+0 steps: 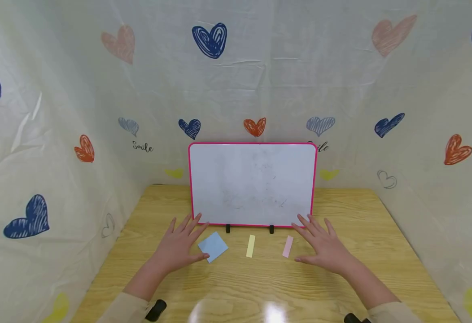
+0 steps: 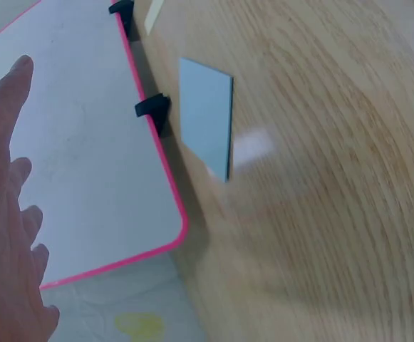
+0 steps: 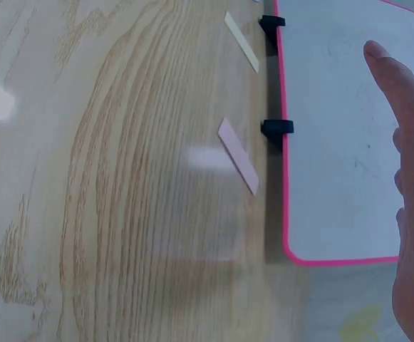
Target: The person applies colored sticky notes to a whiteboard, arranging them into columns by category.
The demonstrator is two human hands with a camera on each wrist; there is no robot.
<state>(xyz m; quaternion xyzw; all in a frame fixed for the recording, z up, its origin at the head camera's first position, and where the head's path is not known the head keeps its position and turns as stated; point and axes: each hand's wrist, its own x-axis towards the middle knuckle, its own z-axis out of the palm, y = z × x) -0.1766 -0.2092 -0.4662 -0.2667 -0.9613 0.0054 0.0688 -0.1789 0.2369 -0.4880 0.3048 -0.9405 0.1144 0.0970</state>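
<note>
A whiteboard (image 1: 252,184) with a pink frame stands upright at the back of the table on two black feet (image 1: 271,229). In front of it lie a blue square pad of sticky notes (image 1: 213,247), a narrow yellow strip (image 1: 251,246) and a narrow pink strip (image 1: 287,246). My left hand (image 1: 182,246), fingers spread and holding nothing, hovers by the blue pad; its thumb overlaps the pad in the head view. With fingers likewise spread, my right hand (image 1: 321,246) is just right of the pink strip. The left wrist view shows the blue pad (image 2: 205,117) having some thickness.
The wooden table (image 1: 256,287) reaches back to a pale curtain (image 1: 280,80) printed with hearts, which also runs along both sides. Black wrist bands (image 1: 155,310) sit by the sleeves. Faint marks show on the whiteboard's surface.
</note>
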